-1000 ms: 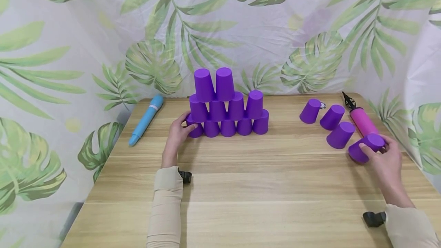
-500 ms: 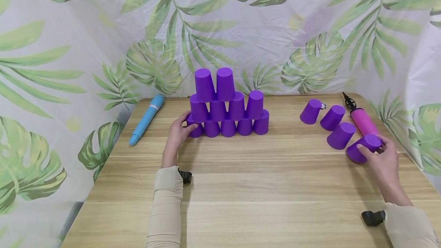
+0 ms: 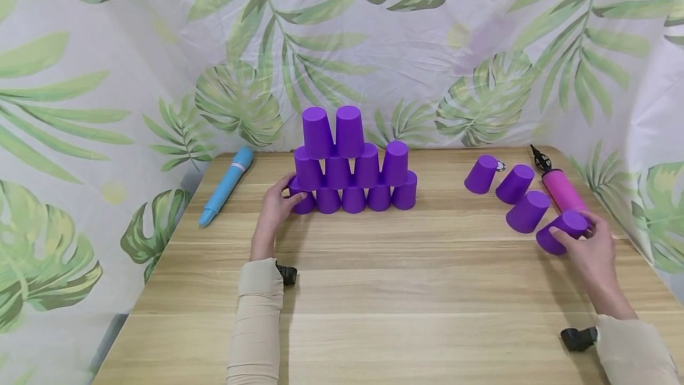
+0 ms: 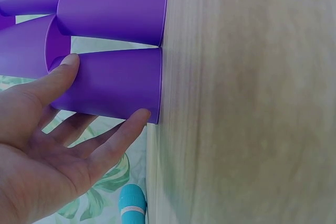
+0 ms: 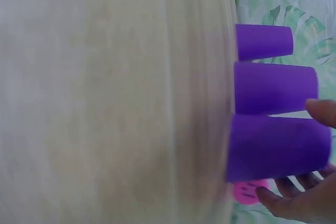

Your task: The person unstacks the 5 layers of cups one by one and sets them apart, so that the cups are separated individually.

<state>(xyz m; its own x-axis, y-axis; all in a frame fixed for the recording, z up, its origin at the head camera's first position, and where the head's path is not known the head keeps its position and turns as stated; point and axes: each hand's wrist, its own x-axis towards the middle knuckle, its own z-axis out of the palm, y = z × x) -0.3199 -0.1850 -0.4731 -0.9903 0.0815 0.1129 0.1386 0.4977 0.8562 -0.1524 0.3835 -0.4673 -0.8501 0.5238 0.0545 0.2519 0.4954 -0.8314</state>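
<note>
1. Landmark: the cup pyramid [image 3: 352, 162], upside-down purple cups in rows of five, four and two. Well left of it lies a blue pen-shaped tube [image 3: 227, 186], close to the left edge of the table [image 3: 374, 290].
2. Left hand [image 3: 275, 210] sits at the pyramid's bottom-left corner, thumb and fingers cupped around the corner cup [image 4: 113, 85]. No change from the earlier frames.
3. Right of the pyramid, across a bare strip of table, three loose cups [image 3: 513, 186] stand in a diagonal line.
4. Right hand [image 3: 585, 248], far right of the pyramid, grips a fourth cup [image 3: 561, 232]. Compared with a second ago, this cup has moved slightly up and toward the pyramid; we judge a lift has begun.
5. Pink pump [image 3: 561, 189] lies just behind that cup, near the table's right edge; room is tight there, open toward the pyramid.
</note>
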